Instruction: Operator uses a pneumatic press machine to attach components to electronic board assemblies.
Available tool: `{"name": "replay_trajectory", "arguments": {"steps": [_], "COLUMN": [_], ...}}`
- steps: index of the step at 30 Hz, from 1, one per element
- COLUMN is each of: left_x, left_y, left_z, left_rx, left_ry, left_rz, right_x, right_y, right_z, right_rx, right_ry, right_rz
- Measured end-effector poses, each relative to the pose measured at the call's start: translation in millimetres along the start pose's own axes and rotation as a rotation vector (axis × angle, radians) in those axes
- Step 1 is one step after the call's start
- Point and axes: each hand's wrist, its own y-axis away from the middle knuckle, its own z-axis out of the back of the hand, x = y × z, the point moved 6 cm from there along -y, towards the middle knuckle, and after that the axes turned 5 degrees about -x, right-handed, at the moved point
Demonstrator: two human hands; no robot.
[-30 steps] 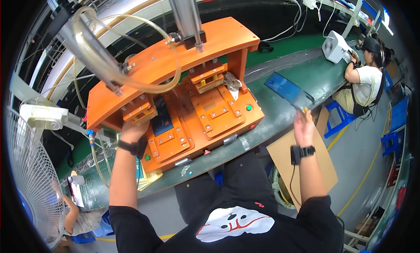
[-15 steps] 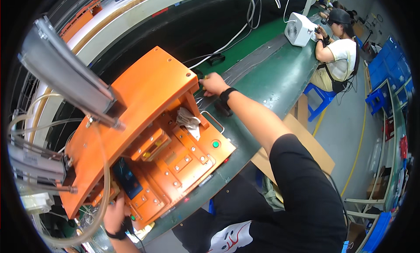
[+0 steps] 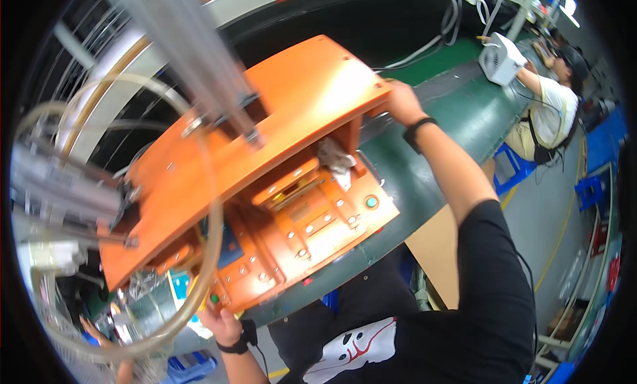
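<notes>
A large orange press fixture [image 3: 305,105] stands on the green bench in front of me. My right hand [image 3: 403,105] has its fingers curled at the far right corner of the top plate; the fingertips are hidden behind it. At the front left corner of the base is my left hand [image 3: 222,325], thumb and fingers apart, just below a green button [image 3: 214,298]. Partly covered by the top plate, a flat dark blue panel [image 3: 229,248] lies in the left bay. A crumpled whitish cloth [image 3: 337,161] is tucked in at the right, behind another green button [image 3: 371,202].
Grey cylinders [image 3: 192,59] rise from the top plate, and a clear hose [image 3: 213,231] loops down at the left. A white fan-like unit [image 3: 502,59] stands along the bench [image 3: 438,145] near a seated person [image 3: 557,112]. Another person's hand [image 3: 96,332] shows lower left.
My view has shifted, so the fixture appears farther right. My right hand has come against the top plate's corner. My left hand has moved from the fixture's left side to below the green button.
</notes>
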Motion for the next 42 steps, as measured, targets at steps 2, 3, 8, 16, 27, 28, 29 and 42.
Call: {"name": "replay_trajectory", "arguments": {"steps": [2, 3, 8, 16, 27, 28, 29, 42], "left_x": [1, -1, 7, 47, 78, 77, 77, 90], "left_y": [0, -4, 21, 54, 78, 79, 80, 49], "left_z": [6, 6, 37, 126, 125, 124, 124, 153], "left_rx": [0.004, -0.017, -0.135, -0.26, 0.11, 0.106, 0.096, -0.029], "left_ry": [0.024, 0.011, 0.046, -0.473, -0.7, -0.698, -0.685, -0.545], "left_rz": [-0.032, -0.046, -0.013, 0.162, 0.205, 0.2, 0.202, 0.203], "right_x": [24, 34, 62, 224, 459, 464, 469, 481], "right_y": [26, 40, 142, 224, 157, 153, 150, 139], "right_z": [56, 87, 216, 319, 201, 193, 185, 146], "right_rx": [-0.206, -0.211, -0.309, -0.264, -0.047, -0.063, -0.037, 0.231], "right_ry": [-0.348, -0.463, -1.098, -1.302, -0.684, -0.693, -0.692, -0.418], "right_rz": [-0.167, -0.208, -0.382, -0.187, 0.92, 0.908, 0.896, 0.606]}}
